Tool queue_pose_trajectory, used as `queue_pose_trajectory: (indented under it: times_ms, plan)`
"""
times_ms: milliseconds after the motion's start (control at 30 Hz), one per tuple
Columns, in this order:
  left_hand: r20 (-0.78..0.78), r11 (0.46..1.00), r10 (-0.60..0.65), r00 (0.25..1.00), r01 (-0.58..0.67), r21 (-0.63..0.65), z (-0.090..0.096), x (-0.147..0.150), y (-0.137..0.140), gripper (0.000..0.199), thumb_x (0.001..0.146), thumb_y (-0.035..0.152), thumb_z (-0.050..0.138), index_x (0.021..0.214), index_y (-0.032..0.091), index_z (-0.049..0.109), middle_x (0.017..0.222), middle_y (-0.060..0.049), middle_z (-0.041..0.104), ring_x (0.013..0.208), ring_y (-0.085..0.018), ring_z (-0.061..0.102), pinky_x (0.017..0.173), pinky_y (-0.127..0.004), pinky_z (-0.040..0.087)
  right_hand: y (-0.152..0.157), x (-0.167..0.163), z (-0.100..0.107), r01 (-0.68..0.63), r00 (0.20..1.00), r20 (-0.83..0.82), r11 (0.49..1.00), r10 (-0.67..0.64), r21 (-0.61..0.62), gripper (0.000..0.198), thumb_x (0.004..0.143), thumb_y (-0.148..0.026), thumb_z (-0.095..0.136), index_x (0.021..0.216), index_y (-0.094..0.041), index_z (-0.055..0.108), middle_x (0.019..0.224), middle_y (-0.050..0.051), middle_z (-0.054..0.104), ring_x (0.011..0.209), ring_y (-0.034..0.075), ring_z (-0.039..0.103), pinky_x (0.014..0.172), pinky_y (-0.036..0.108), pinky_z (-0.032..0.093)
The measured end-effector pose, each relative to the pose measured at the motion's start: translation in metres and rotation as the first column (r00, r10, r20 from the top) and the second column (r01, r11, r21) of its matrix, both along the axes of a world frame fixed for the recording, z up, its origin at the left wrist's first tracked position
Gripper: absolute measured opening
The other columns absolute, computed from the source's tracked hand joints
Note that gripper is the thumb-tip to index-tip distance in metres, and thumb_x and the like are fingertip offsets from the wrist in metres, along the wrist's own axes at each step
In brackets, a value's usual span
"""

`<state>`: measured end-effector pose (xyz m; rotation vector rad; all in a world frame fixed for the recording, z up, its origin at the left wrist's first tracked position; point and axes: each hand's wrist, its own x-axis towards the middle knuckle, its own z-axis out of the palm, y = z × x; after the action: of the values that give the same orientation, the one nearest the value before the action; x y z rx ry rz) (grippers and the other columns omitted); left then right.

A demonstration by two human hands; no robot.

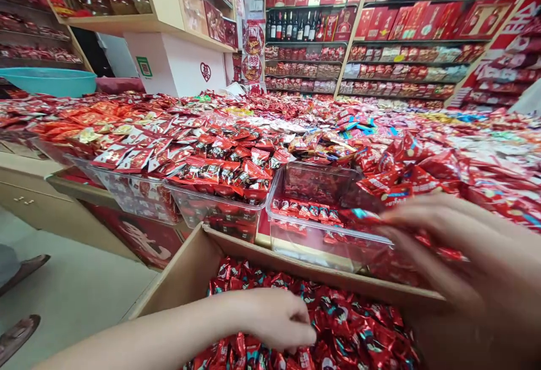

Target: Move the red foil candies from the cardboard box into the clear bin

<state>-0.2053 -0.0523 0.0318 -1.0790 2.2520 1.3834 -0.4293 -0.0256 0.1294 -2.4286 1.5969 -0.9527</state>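
"So, how many hands are at work?"

"Two, both bare. The left hand (279,319) dips into one open cardboard box (190,271), its fingers bent down among wrapped sweets (355,330); whether that grip is clamped on any, I cannot tell. The right hand (460,246), blurred, is at the right end of one clear plastic tub (304,252), its grip together on a single red sweet (359,214) with a teal patch."

"And the sweets, how many?"

"Too many in the box to count: a loose heap of glossy, crinkled red wrappers flecked with teal and white. Inside the tub, about seven small red packets (303,210) line up in one neat row."

"What stands around them?"

"Three clear tubs, this one included, sit near the box along the desk (84,192). The middle one brims with pillow-shaped red and black packets (228,173); the left one, with flat red and white sachets (137,150). One round, smooth turquoise basin (51,83) rests at the far left."

"And beyond?"

"About nine dark glass bottles (300,26) stand beside stiff red cartons (345,22) at the back. One heart-shaped red sign (205,71) marks a smooth white pillar (181,71), and two dark shoes (19,333) show on the pale floor (84,268) at lower left."
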Motion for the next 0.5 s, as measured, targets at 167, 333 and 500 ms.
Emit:
queue_pose_trajectory:
  times_ms: [167,333,500]
  plan:
    - [0.188,0.908,-0.293,0.937,0.335,-0.252,-0.016,0.005,0.015,0.03,0.069,0.028,0.053,0.095,0.025,0.067,0.075,-0.006,0.069,0.062,-0.022,0.06,0.042,-0.025,0.032,-0.092,0.04,0.005,-0.033,0.841,-0.509,0.957,0.182,0.287,0.006,0.075,-0.023,0.055,0.07,-0.019,0.056,0.069,0.001,0.061,0.062,0.014,0.054,0.054,0.024,0.037]
    - [0.307,0.821,-0.347,0.886,0.445,-0.357,-0.023,0.008,0.019,0.025,0.077,0.027,0.051,0.095,0.022,0.067,0.078,-0.01,0.071,0.062,-0.023,0.065,0.039,-0.024,0.034,-0.133,0.059,-0.026,-0.003,0.71,-0.632,0.899,0.309,0.437,0.003,0.066,-0.012,0.058,0.067,-0.014,0.059,0.065,0.003,0.061,0.06,0.016,0.054,0.05,0.024,0.034]
    - [0.308,0.783,-0.434,0.847,0.524,-0.336,-0.006,0.005,0.017,0.024,0.08,0.022,0.052,0.098,0.015,0.065,0.081,-0.013,0.071,0.071,-0.026,0.067,0.04,-0.026,0.034,-0.134,0.066,-0.04,0.038,0.624,-0.701,0.883,0.345,0.469,0.005,0.074,-0.012,0.055,0.076,-0.012,0.06,0.074,0.003,0.061,0.067,0.014,0.056,0.06,0.027,0.042]
